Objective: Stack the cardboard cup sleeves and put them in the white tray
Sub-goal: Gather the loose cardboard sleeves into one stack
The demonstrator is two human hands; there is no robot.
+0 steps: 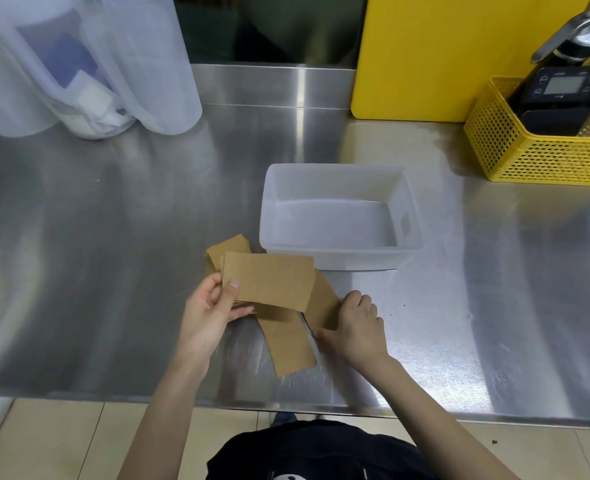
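Note:
Several flat brown cardboard cup sleeves lie on the steel counter just in front of the white tray, which holds nothing. My left hand grips a small stack of sleeves by its left end, thumb on top, held slightly above the counter. My right hand pinches the near end of another sleeve that lies slanted under the stack. One more sleeve lies loose toward the counter's front edge, and another pokes out behind the stack.
Translucent plastic jugs stand at the back left. A yellow board leans against the back wall, and a yellow perforated basket with a black scale stands at the back right. The counter's front edge runs close to my body.

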